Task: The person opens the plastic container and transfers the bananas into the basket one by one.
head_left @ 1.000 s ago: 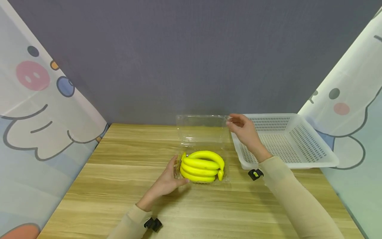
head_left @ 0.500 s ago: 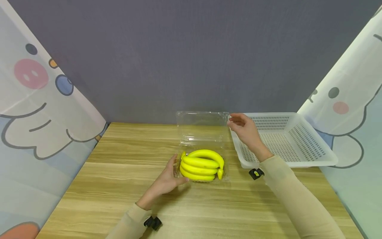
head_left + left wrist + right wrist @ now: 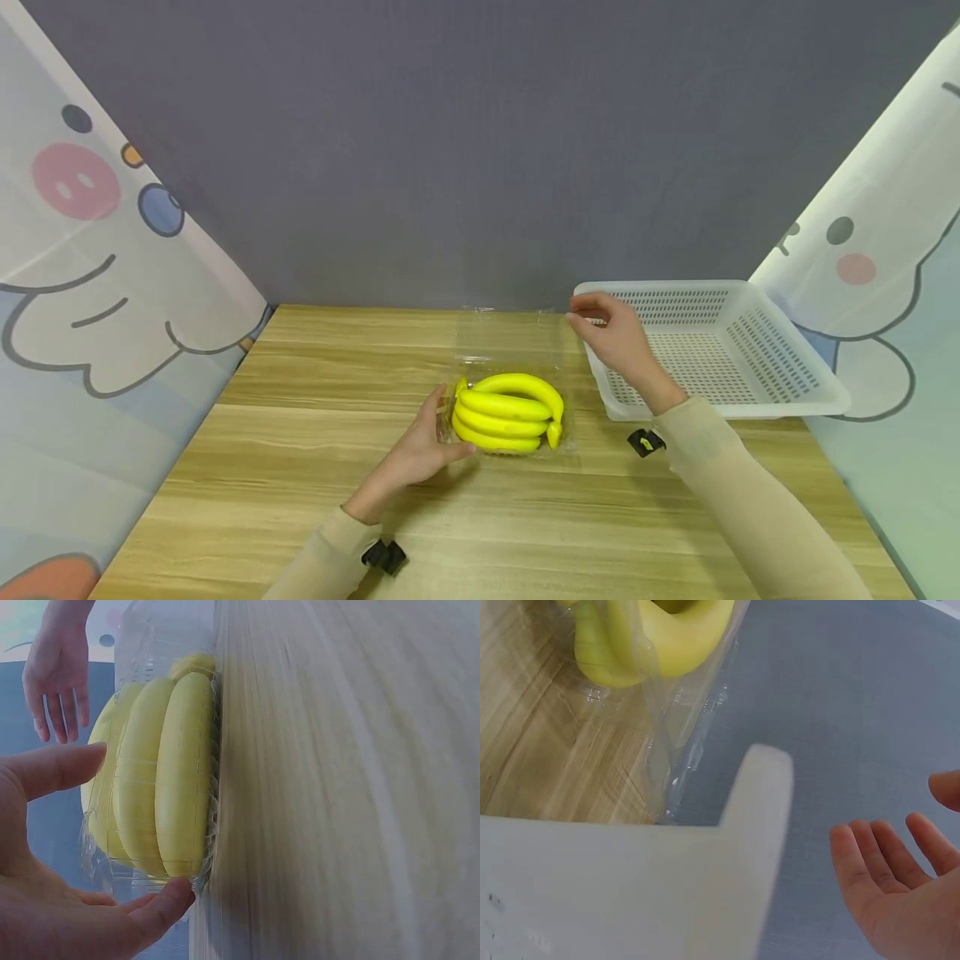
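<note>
A bunch of yellow bananas point(image 3: 506, 412) lies in the tray of a clear plastic clamshell box on the wooden table point(image 3: 300, 467). The box's clear lid point(image 3: 510, 337) is swung open and leans low toward the back wall. My left hand point(image 3: 420, 450) rests against the box's left end, fingers fairly straight, one fingertip point(image 3: 176, 894) touching the tray's corner beside the bananas point(image 3: 161, 772). My right hand point(image 3: 611, 333) hovers by the lid's far right corner, relaxed and holding nothing. In the right wrist view my right hand point(image 3: 892, 885) is bare, with the lid point(image 3: 686, 727) apart from it.
A white perforated plastic basket point(image 3: 787, 400) stands at the back right, close behind my right hand; its corner point(image 3: 757, 795) fills the right wrist view. A grey wall closes the back. Cartoon-printed curtains hang on both sides.
The clear lid has dropped from nearly upright to a low backward lean. My right hand has let go of its corner and stays beside it. The left hand has not moved.
</note>
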Action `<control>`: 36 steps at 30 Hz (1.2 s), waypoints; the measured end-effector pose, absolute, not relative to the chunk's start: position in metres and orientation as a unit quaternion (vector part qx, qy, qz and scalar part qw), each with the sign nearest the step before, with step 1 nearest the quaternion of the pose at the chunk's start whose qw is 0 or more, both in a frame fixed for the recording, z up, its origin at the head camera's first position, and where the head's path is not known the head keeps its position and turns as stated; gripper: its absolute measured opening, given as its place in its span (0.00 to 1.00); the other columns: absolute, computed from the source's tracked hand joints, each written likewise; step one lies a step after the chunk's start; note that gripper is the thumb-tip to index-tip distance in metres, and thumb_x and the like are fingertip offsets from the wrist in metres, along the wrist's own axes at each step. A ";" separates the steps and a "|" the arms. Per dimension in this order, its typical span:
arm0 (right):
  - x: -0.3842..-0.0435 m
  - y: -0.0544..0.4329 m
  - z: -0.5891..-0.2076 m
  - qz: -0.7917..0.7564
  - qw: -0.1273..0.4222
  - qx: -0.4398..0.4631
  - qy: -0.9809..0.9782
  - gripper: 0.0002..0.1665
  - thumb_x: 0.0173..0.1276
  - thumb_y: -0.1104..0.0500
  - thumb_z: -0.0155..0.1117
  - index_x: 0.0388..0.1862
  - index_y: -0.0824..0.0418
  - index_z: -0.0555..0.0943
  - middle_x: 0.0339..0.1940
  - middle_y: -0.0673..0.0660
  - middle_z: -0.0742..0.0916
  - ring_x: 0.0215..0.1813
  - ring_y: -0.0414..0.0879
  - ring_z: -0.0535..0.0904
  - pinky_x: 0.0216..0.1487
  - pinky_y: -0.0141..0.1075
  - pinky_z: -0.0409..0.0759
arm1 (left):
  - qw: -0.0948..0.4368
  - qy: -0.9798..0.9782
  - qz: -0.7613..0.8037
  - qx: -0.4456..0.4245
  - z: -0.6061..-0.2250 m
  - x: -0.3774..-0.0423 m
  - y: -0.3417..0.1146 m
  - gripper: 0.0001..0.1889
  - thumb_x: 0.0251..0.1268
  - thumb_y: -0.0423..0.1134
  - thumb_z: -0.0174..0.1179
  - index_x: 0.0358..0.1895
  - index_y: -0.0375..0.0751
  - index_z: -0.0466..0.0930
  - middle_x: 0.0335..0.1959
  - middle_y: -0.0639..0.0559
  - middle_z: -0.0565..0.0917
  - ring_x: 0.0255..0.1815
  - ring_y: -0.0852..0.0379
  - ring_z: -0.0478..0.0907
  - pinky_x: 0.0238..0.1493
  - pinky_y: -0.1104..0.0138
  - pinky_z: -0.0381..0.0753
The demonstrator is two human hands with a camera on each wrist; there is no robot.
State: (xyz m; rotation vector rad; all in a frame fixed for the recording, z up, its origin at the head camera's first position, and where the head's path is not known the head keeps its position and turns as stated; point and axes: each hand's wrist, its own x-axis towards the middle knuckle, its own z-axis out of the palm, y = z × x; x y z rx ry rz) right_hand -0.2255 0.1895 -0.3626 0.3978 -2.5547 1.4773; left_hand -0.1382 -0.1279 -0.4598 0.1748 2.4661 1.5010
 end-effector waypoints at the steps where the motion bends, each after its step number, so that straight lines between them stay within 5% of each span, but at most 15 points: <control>1: -0.224 0.189 -0.362 0.491 0.084 0.137 -0.856 0.22 0.76 0.55 0.64 0.63 0.64 0.79 0.60 0.65 0.83 0.61 0.57 0.79 0.63 0.54 0.77 | 0.124 0.846 0.515 0.060 -0.460 -0.138 -0.128 0.60 0.55 0.45 0.76 0.83 0.40 0.40 0.80 0.34 0.53 0.78 0.30 0.53 0.72 0.33 0.55; 36: -0.186 0.169 -0.360 0.357 0.112 0.241 -0.896 0.24 0.71 0.59 0.69 0.63 0.66 0.79 0.58 0.63 0.84 0.57 0.59 0.80 0.56 0.54 0.81 | 0.117 0.858 0.495 0.069 -0.458 -0.138 -0.126 0.59 0.57 0.45 0.75 0.83 0.38 0.40 0.80 0.33 0.52 0.77 0.29 0.53 0.70 0.32 0.58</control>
